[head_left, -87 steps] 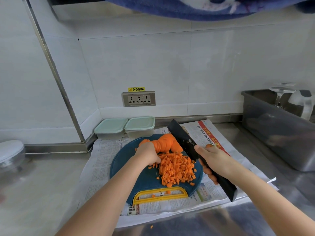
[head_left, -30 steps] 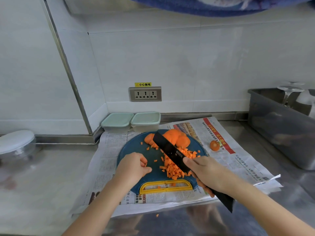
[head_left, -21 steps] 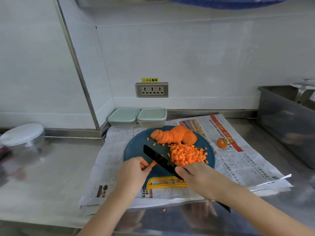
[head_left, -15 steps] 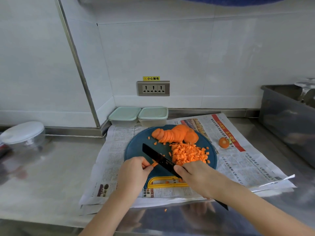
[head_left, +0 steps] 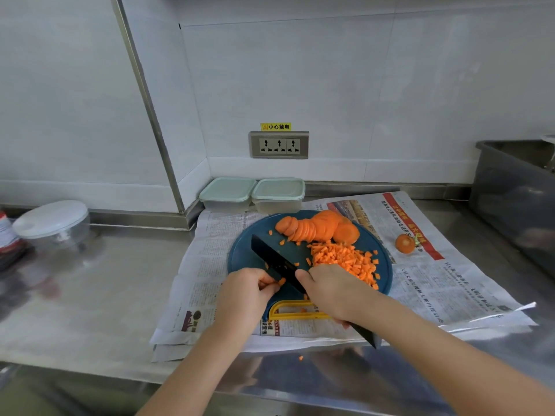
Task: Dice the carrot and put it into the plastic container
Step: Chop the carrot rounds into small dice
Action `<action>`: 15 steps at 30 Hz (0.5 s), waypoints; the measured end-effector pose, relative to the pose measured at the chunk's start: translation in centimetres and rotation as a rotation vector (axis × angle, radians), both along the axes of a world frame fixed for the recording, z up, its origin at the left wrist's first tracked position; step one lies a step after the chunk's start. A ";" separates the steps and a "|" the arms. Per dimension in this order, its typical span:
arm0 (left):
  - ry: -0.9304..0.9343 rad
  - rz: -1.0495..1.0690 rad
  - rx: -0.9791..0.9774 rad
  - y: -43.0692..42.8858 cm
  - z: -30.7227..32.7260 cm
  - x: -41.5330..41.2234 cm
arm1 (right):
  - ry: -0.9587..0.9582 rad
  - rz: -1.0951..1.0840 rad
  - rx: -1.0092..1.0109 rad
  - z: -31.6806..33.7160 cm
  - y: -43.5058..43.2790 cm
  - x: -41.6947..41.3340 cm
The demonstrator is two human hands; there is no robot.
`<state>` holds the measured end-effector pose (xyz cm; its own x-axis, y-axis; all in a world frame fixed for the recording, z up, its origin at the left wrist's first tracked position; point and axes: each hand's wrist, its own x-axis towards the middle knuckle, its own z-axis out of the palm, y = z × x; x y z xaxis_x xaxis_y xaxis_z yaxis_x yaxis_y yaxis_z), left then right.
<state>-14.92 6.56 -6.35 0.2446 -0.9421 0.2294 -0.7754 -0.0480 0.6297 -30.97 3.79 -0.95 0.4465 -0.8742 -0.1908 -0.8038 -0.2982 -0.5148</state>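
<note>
A round dark blue cutting board [head_left: 240, 256] with a yellow handle lies on newspaper. A row of carrot slices [head_left: 315, 228] sits at its far edge, and a heap of diced carrot [head_left: 345, 261] lies just in front of them. My right hand [head_left: 333, 291] grips a black knife [head_left: 271, 259], blade pointing far-left over the board. My left hand [head_left: 247, 291] is curled at the blade's near side, pinching small carrot bits against it. Two lidded plastic containers [head_left: 252, 193] stand behind the board at the wall.
A carrot end [head_left: 404, 243] lies on the newspaper [head_left: 444, 283] to the right. A grey tub [head_left: 516, 199] stands at far right, a lidded clear bowl [head_left: 52, 223] at far left. One carrot bit [head_left: 301, 358] lies on the steel counter near the front edge. A wall socket [head_left: 279, 144] is behind.
Since the earliest frame the knife swept the diced carrot into a heap on the right of the board. My left hand left the carrot slices and came to the blade, picking bits off it.
</note>
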 end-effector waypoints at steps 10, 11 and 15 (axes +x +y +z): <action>0.069 0.048 -0.038 -0.1 -0.5 0.1 | -0.079 0.022 0.114 0.5 0.9 -0.9; 0.060 0.043 -0.042 -0.1 -0.6 0.1 | -0.082 0.023 0.118 0.4 0.9 -0.7; 0.023 -0.001 -0.036 -0.4 -0.3 0.5 | -0.084 -0.002 0.113 -0.1 0.2 0.6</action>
